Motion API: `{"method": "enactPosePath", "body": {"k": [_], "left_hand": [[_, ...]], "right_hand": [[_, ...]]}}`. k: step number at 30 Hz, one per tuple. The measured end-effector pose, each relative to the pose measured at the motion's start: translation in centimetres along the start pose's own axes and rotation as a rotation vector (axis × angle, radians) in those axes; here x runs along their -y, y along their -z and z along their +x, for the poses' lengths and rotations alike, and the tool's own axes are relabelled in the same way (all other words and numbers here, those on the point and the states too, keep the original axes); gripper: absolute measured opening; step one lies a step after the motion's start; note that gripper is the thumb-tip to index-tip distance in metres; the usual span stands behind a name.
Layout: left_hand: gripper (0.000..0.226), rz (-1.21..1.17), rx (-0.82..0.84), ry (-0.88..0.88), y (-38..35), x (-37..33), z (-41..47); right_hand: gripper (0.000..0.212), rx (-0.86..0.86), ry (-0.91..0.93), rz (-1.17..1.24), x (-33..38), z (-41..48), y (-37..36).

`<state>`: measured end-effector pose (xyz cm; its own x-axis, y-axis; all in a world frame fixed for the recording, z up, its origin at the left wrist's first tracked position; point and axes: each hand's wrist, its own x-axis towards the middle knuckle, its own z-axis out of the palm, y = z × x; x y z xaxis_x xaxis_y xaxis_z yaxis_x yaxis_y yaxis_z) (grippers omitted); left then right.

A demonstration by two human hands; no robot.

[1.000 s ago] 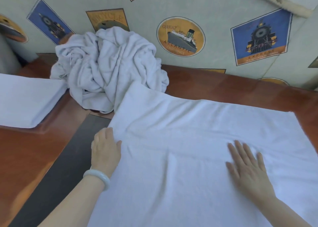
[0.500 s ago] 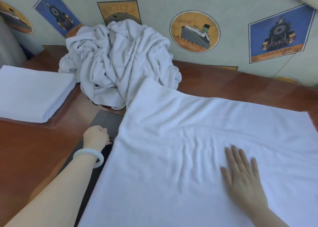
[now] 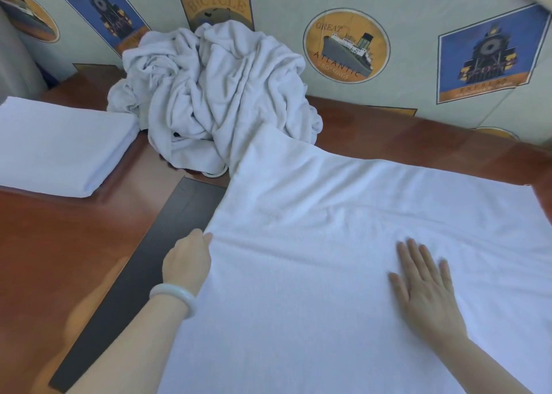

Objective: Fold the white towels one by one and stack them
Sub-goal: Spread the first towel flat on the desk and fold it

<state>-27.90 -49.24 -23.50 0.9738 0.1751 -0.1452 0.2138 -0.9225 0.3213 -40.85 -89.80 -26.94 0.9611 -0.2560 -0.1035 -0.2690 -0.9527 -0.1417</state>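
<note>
Head view, left hand (image 3: 187, 260) pinching spread towel (image 3: 328, 244) edge, right hand (image 3: 425, 289) flat, fingers open, on it

White towels on the table

One white towel (image 3: 343, 259) lay spread flat and slightly wrinkled; a crumpled pile of towels (image 3: 215, 94) stood behind its far-left corner, and a folded towel (image 3: 56, 148) lay at the left.

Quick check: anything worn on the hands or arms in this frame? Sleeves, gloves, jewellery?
No gloves or sleeves in view: both forearms are bare. The left hand has a smooth, pale, rounded bangle at the wrist. The right hand shows no visible rings or wristwear.
</note>
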Motion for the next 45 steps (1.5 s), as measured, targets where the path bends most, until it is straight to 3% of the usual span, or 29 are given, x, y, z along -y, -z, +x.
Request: {"method": "enactPosePath", "body": {"k": [3,5,8,10,14,20,25,28,34,36,37,39,42,45], "left_hand": [[0.021,-0.007,-0.082,0.029,-0.3,-1.4,-1.0],[0.009,0.141,-0.190,-0.142,-0.8,-3.1,-2.4],[0.033,0.155,-0.193,-0.651,-2.6,-6.3,-4.6],[0.053,0.258,-0.004,-0.766,-3.6,-7.4,-5.3],[0.063,0.347,0.089,-0.659,-5.3,-6.9,-6.0],[0.063,0.354,0.135,-0.704,-7.1,-8.5,-10.6],[0.067,0.324,0.178,-0.648,-7.5,-10.0,-13.8],[0.070,0.295,0.132,-0.659,-7.1,-11.9,-11.3],[0.094,0.364,0.120,-0.554,-7.2,-14.2,-1.1],[0.081,0.276,0.104,-0.504,-7.2,-13.5,1.1],[0.076,0.253,0.083,-0.482,-6.9,-13.7,1.8],[0.071,0.206,0.014,-0.520,-6.2,-15.4,2.7],[0.081,0.230,0.018,-0.674,-6.1,-19.0,4.3],[0.104,0.309,0.082,-0.629,-7.2,-20.6,6.8]], "right_hand": [[0.064,-0.012,0.008,0.017,0.1,0.1,0.1],[0.064,-0.016,0.005,0.096,0.1,0.2,0.4],[0.058,-0.172,-0.073,0.167,-1.0,0.2,0.8],[0.060,-0.197,-0.173,0.157,-2.9,-0.1,0.9],[0.065,-0.072,-0.204,0.029,-6.5,-1.2,0.3],[0.069,-0.051,-0.255,-0.023,-10.6,-5.3,0.9],[0.090,-0.186,-0.269,0.038,-11.2,-8.5,2.1],[0.077,-0.251,-0.245,0.075,-11.7,-5.5,3.6],[0.062,0.078,-0.141,-0.014,-12.4,4.4,3.4],[0.057,0.031,-0.068,0.065,-13.8,6.1,4.1],[0.053,-0.070,-0.048,0.094,-14.7,6.5,4.5],[0.049,-0.258,-0.111,0.060,-16.5,7.6,5.0],[0.055,-0.066,-0.283,-0.024,-18.8,9.4,4.6],[0.062,-0.013,-0.250,-0.029,-21.0,10.7,3.9]]}}
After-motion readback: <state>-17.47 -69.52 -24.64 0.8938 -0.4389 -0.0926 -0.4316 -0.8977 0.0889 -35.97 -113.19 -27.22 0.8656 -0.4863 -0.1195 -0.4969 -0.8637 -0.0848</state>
